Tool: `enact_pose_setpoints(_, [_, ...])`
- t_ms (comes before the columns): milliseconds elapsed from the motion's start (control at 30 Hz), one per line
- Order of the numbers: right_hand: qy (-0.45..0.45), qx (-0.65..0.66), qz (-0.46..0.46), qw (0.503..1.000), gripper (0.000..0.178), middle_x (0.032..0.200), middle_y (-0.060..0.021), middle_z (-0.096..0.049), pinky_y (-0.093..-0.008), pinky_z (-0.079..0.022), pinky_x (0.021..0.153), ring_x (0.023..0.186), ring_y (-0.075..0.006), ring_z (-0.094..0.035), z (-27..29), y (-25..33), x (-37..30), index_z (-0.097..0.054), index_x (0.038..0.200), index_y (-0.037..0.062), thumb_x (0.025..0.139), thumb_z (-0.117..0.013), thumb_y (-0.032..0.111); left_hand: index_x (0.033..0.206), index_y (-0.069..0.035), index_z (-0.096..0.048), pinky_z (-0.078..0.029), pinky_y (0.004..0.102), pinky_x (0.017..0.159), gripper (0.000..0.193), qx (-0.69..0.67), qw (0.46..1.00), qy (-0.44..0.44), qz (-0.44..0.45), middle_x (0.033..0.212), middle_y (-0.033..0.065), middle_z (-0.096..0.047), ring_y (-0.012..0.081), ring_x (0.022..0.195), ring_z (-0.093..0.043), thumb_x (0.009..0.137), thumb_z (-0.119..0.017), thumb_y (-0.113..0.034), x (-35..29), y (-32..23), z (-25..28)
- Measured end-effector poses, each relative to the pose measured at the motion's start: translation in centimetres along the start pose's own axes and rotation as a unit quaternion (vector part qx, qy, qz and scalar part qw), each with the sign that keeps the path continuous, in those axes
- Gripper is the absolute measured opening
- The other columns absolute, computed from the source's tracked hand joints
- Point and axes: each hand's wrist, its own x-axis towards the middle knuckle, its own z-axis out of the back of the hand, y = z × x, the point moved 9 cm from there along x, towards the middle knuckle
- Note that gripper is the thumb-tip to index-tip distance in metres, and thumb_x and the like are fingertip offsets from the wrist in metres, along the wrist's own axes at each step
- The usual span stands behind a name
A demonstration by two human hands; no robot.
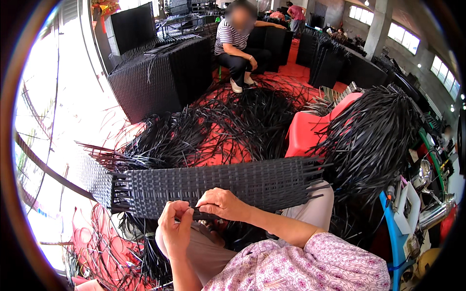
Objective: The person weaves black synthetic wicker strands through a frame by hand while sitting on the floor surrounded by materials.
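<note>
A long black woven panel (pixel 242 182) of flat strips lies across my knees. Its left part folds away into bright glare, and loose strip ends stick out at its right end. At the panel's near edge, left of the middle, my left hand (pixel 174 227) pinches a black strip (pixel 204 214) between thumb and fingers. My right hand (pixel 222 203) is bent over the same edge just beside it, fingertips closed on the strip. The two hands almost touch. Exactly how the strip runs under the fingertips is hidden.
Loose black strips (pixel 257 116) heap on the red floor covering beyond the panel. A red chair (pixel 302 133) carries a thick strip bundle (pixel 374 136). At right stands a blue-edged table (pixel 394 242) with metal items. A seated person (pixel 232 41) is near black woven blocks (pixel 145 80).
</note>
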Motion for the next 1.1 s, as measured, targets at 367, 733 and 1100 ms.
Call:
enact_pose_setpoints(367, [-0.15,0.281,-0.228,0.92,0.015,0.089,-0.0085,-0.073,-0.0269,-0.053,0.081,0.084,-0.0135,-0.069,2.0,-4.0,-5.6,-0.07,0.1,-0.0039,0.095,-0.067,0.01,0.137,-0.002,-0.052,-0.04,0.0318,0.108,0.057,-0.082,0.995,0.062,0.013,0.137,0.0129,-0.055,0.0228,0.133,-0.05,0.082,-0.057,0.01,-3.9,8.9,-6.4])
enact_pose_setpoints(733, [-0.118,0.369,-0.263,0.883,0.02,0.082,-0.0048,-0.065,-0.0247,-0.051,0.072,0.074,-0.0115,-0.062,0.2,-7.0,-4.1,-0.069,0.1,-0.0014,0.1,-0.061,0.017,0.131,-0.005,-0.057,-0.046,0.04,0.101,0.05,0.014,0.994,0.105,-0.005,0.134,0.0156,-0.056,0.0337,0.123,-0.056,0.082,-0.061,0.004,-4.3,9.2,-9.3])
enact_pose_setpoints(1100, [-0.089,-0.107,-0.266,0.954,0.023,0.061,-0.0134,-0.066,-0.0358,-0.05,0.056,0.055,-0.0259,-0.065,-0.2,-8.0,-1.8,-0.07,0.081,0.0,0.09,-0.07,0.02,0.099,-0.004,-0.071,-0.052,0.0348,0.076,0.019,0.195,0.976,-0.03,0.093,0.088,0.0091,-0.067,0.025,0.08,-0.068,0.088,-0.071,-0.02,0.0,13.4,-6.3])
